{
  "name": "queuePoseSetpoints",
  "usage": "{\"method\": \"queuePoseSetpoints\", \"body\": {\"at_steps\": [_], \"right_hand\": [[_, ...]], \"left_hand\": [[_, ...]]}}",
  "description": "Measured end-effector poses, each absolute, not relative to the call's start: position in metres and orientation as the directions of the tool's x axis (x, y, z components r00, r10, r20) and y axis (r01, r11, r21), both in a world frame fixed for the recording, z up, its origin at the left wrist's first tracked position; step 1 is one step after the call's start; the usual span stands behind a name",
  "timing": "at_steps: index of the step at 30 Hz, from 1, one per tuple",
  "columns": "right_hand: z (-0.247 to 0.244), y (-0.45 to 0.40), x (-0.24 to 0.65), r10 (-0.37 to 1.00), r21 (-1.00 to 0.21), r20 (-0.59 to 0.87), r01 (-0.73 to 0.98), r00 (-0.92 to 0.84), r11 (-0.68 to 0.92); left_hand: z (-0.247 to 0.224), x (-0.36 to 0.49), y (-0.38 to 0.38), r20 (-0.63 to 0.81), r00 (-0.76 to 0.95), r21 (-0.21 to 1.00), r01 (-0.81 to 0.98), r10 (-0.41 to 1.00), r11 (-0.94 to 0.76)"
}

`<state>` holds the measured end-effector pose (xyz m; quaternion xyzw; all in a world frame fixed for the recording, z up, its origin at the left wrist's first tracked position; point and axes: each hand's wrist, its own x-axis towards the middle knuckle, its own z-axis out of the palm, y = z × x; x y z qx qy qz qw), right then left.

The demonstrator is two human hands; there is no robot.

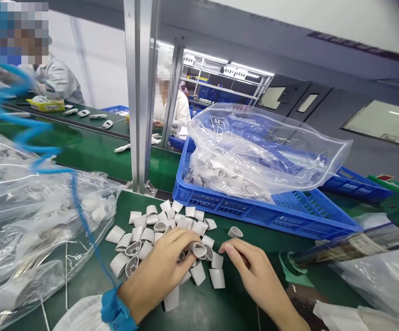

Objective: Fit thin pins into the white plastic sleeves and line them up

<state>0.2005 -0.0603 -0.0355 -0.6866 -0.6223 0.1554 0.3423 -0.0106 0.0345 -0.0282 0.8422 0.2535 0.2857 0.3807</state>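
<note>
My left hand (pixel 158 271) lies over a loose pile of short, curved white plastic parts (pixel 147 234) on the green bench mat (pixel 96 276). Its fingertips reach a tilted part with a grey inner face (pixel 198 250), but I cannot tell whether they grip it. A blue wrist strap (pixel 115 310) circles that wrist. My right hand (pixel 256 271) is beside the pile, fingertips near that same part. A single part (pixel 235 232) stands just beyond those fingertips, untouched. The right hand shows nothing in its fingers.
A clear bag of white parts (pixel 37 220) lies at the left, with a blue coiled cord (pixel 30 138) running from the strap past it. A blue crate (pixel 254 216) holding a clear bag stands ahead. A metal post (pixel 139 92) rises behind the mat. Co-workers in white coats (pixel 172 105) sit beyond.
</note>
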Motion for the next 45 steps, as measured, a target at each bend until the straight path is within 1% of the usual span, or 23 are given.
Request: {"method": "queuePoseSetpoints", "body": {"at_steps": [2, 4, 7, 10, 13, 16, 18, 24, 27, 30, 34, 38, 42, 45], "right_hand": [[-0.03, -0.062, 0.195, 0.963, -0.657, 0.26, 0.744, 0.068, 0.125], [-0.029, -0.065, 0.191, 0.968, -0.666, 0.25, 0.721, -0.025, 0.19], [-0.031, -0.072, 0.187, 0.979, -0.695, 0.169, 0.692, -0.11, 0.198], [-0.03, -0.075, 0.186, 0.979, -0.667, 0.151, 0.717, -0.138, 0.204], [-0.029, -0.076, 0.186, 0.968, -0.625, 0.218, 0.744, -0.123, 0.235], [-0.029, -0.077, 0.185, 0.948, -0.603, 0.309, 0.753, -0.082, 0.262], [-0.031, -0.077, 0.183, 0.939, -0.6, 0.34, 0.758, -0.047, 0.255], [-0.035, -0.078, 0.18, 0.953, -0.615, 0.302, 0.762, -0.009, 0.202], [-0.035, -0.077, 0.179, 0.957, -0.627, 0.291, 0.754, -0.006, 0.196], [-0.035, -0.077, 0.178, 0.962, -0.63, 0.271, 0.752, -0.018, 0.191], [-0.035, -0.078, 0.176, 0.972, -0.63, 0.234, 0.756, -0.034, 0.178], [-0.036, -0.079, 0.176, 0.964, -0.611, 0.267, 0.771, -0.009, 0.176], [-0.036, -0.079, 0.174, 0.95, -0.593, 0.311, 0.787, 0.029, 0.17], [-0.036, -0.077, 0.173, 0.944, -0.573, 0.326, 0.804, 0.044, 0.16]], "left_hand": [[-0.027, -0.008, 0.032, 0.306, 0.717, 0.784, 0.185, 0.627, -0.593], [-0.027, -0.007, 0.029, 0.298, 0.739, 0.765, 0.193, 0.604, -0.614], [-0.028, -0.007, 0.024, 0.265, 0.783, 0.736, 0.213, 0.563, -0.643], [-0.029, -0.007, 0.021, 0.211, 0.796, 0.757, 0.234, 0.567, -0.61], [-0.029, -0.007, 0.021, 0.185, 0.809, 0.76, 0.242, 0.558, -0.603], [-0.028, -0.006, 0.021, 0.183, 0.828, 0.736, 0.242, 0.53, -0.632], [-0.028, -0.006, 0.021, 0.185, 0.839, 0.727, 0.233, 0.511, -0.646], [-0.03, -0.008, 0.021, 0.158, 0.865, 0.72, 0.23, 0.477, -0.655], [-0.033, -0.009, 0.022, 0.176, 0.875, 0.702, 0.209, 0.45, -0.681], [-0.034, -0.009, 0.023, 0.187, 0.887, 0.672, 0.198, 0.423, -0.713], [-0.032, -0.009, 0.023, 0.167, 0.896, 0.655, 0.211, 0.411, -0.726], [-0.03, -0.008, 0.023, 0.189, 0.899, 0.646, 0.19, 0.395, -0.74], [-0.029, -0.008, 0.022, 0.215, 0.904, 0.666, 0.142, 0.37, -0.732], [-0.029, -0.009, 0.021, 0.204, 0.906, 0.68, 0.141, 0.371, -0.719]]}}
